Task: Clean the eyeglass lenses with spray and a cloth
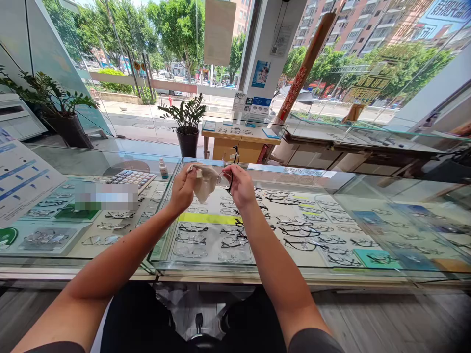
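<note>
as two bare hands hung above a glass counter (pixel 331 176), they held glasses (pixel 227 177) and a cloth (pixel 204 182).
the left hand (pixel 183 189) was pinched shut on the soft, crumpled pale cloth, pressed against a clear lens; the right hand (pixel 241 186) gripped the thin black-rimmed glasses. under the smooth pane lay rows of frames; a keyed calculator (pixel 131 177) and small bottle (pixel 164 168) sat left.

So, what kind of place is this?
Most likely an optician's shop: glass display counters hold rows of spectacle frames, and the left hand presses a cloth to glasses held by the right hand.
</note>
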Motion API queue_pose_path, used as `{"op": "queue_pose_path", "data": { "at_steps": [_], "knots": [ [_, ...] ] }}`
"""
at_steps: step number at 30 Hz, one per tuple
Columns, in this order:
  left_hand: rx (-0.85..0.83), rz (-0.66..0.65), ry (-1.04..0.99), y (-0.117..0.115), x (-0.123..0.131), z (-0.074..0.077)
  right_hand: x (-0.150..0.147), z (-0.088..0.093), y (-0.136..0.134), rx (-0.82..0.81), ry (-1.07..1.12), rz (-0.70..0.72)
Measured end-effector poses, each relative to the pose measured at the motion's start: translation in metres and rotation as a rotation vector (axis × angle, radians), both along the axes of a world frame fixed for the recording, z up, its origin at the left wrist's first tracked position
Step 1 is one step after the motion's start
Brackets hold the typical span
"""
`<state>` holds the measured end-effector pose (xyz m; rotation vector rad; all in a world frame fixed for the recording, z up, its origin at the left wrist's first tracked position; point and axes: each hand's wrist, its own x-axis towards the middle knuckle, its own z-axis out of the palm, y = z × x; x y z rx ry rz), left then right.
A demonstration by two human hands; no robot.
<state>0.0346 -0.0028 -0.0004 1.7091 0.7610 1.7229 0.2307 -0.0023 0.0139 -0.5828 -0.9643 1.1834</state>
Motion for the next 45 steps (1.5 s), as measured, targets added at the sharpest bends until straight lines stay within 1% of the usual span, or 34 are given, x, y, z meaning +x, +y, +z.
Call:
{"op": "queue_pose_path", "data": {
  "at_steps": [2,4,6,9,11,13,15,16,17,18,19,21,22,23,24,25,27,29,34,39,42,45],
  "knots": [
    [-0.043,-0.011,0.000,0.001,-0.002,0.004,0.002,0.001,-0.002,0.004,-0.012,0.047],
    [-0.078,0.008,0.079,0.004,-0.006,0.009,0.003,0.003,-0.004,0.006,-0.021,0.094],
    [-0.106,-0.001,0.226,0.006,-0.010,0.014,0.005,0.004,-0.005,0.005,-0.032,0.133],
    [-0.190,-0.135,0.538,0.007,-0.014,0.017,0.007,0.006,-0.007,-0.002,-0.058,0.186],
    [-0.268,-0.248,0.782,0.007,-0.015,0.013,0.009,0.008,-0.007,-0.010,-0.079,0.227],
    [-0.294,-0.349,0.998,0.007,-0.014,0.005,0.010,0.010,-0.008,-0.011,-0.094,0.267],
    [-0.216,-0.394,1.135,0.009,-0.012,-0.004,0.012,0.012,-0.009,0.000,-0.114,0.293],
    [-0.150,-0.378,1.168,0.011,-0.012,-0.008,0.013,0.013,-0.010,0.008,-0.131,0.300],
    [-0.077,-0.329,1.170,0.012,-0.011,-0.011,0.014,0.013,-0.010,0.016,-0.154,0.306],
    [-0.007,-0.243,1.135,0.014,-0.011,-0.012,0.016,0.014,-0.011,0.024,-0.180,0.312],
    [0.056,-0.129,1.063,0.016,-0.011,-0.012,0.018,0.015,-0.011,0.027,-0.204,0.317],
    [0.178,0.121,0.843,0.018,-0.014,-0.008,0.022,0.015,-0.011,0.026,-0.248,0.334],
    [0.242,0.221,0.728,0.018,-0.015,-0.005,0.024,0.016,-0.011,0.025,-0.269,0.347],
    [0.308,0.285,0.636,0.017,-0.017,-0.001,0.025,0.016,-0.010,0.023,-0.291,0.368],
    [0.372,0.312,0.578,0.017,-0.019,0.002,0.027,0.016,-0.010,0.022,-0.317,0.396],
    [0.430,0.308,0.553,0.016,-0.020,0.004,0.028,0.016,-0.009,0.019,-0.348,0.431],
    [0.514,0.261,0.565,0.014,-0.021,0.006,0.030,0.016,-0.009,0.005,-0.414,0.494],
    [0.540,0.227,0.593,0.013,-0.020,0.004,0.030,0.016,-0.009,-0.012,-0.460,0.525],
    [0.528,0.240,0.625,0.016,-0.018,-0.004,0.029,0.015,-0.008,-0.014,-0.490,0.522],
    [0.563,0.240,0.612,0.015,-0.020,-0.002,0.032,0.015,-0.007,-0.017,-0.522,0.539],
    [0.601,0.270,0.599,0.013,-0.020,-0.001,0.033,0.017,-0.008,-0.009,-0.549,0.538],
    [0.598,0.311,0.597,0.013,-0.020,-0.002,0.033,0.016,-0.007,-0.022,-0.491,0.464]
  ]
}}
